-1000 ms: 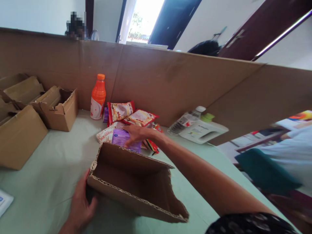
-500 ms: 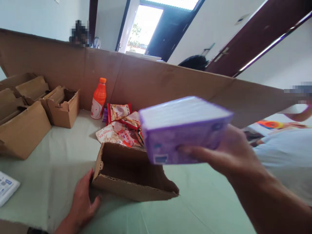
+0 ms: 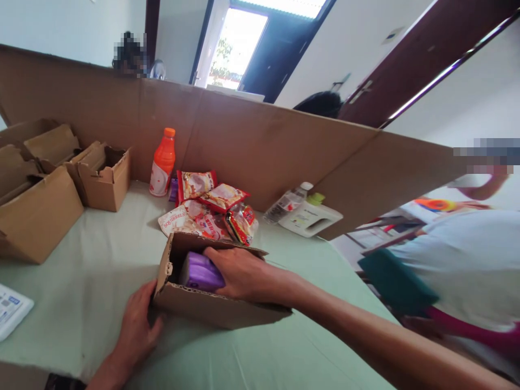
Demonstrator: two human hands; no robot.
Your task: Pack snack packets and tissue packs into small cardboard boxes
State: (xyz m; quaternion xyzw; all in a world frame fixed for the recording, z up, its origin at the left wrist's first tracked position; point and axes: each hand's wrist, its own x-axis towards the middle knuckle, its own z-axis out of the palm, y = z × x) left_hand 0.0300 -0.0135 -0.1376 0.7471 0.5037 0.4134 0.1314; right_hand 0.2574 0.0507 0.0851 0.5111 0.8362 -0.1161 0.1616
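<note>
An open cardboard box (image 3: 215, 311) stands on the green cloth near the middle. Inside it, toward its left end, is a purple tissue pack (image 3: 202, 272), gripped by my right hand (image 3: 244, 272), which reaches in from the right. The hand hides part of the pack. My left hand (image 3: 138, 325) rests against the box's left end, its thumb apart from the fingers. Just behind the box lie red and white snack packets (image 3: 221, 196), with an orange bottle (image 3: 162, 162) upright at their left.
Several cardboard boxes (image 3: 44, 211) stand at the left. A white packet (image 3: 14, 311) lies at the left edge. A clear bottle (image 3: 286, 205) and a white jug (image 3: 311, 219) lie by the cardboard wall (image 3: 244, 135). At the right is a person (image 3: 467, 260).
My right hand has moved down and left, bringing the purple pack from above the box to inside it. The clear bottle and white jug now show. My left hand stays at the box.
</note>
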